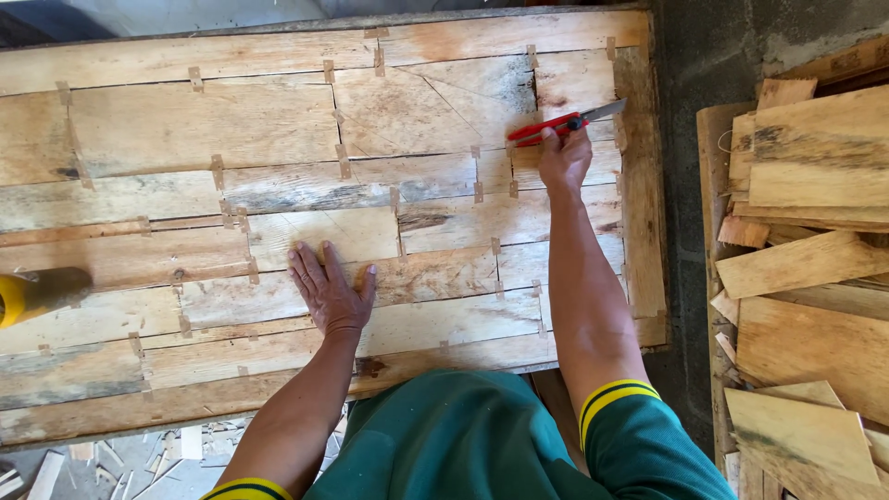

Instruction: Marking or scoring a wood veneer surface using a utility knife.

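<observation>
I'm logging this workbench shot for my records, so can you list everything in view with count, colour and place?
Veneer sheet: one, pale brown, patched from many pieces, covering the bench.
Tape strips: many, tan, across the seams.
Utility knife: one, red with grey blade, far right of the sheet.
Yellow tool: one, yellow and brown, left edge, partly cut off.
Loose veneer pieces: a stack, pale brown, on the right.
Wood scraps: many, pale, on the floor at bottom left.
Left hand: flat on the sheet, fingers spread.
Right hand: gripping the utility knife.
</observation>
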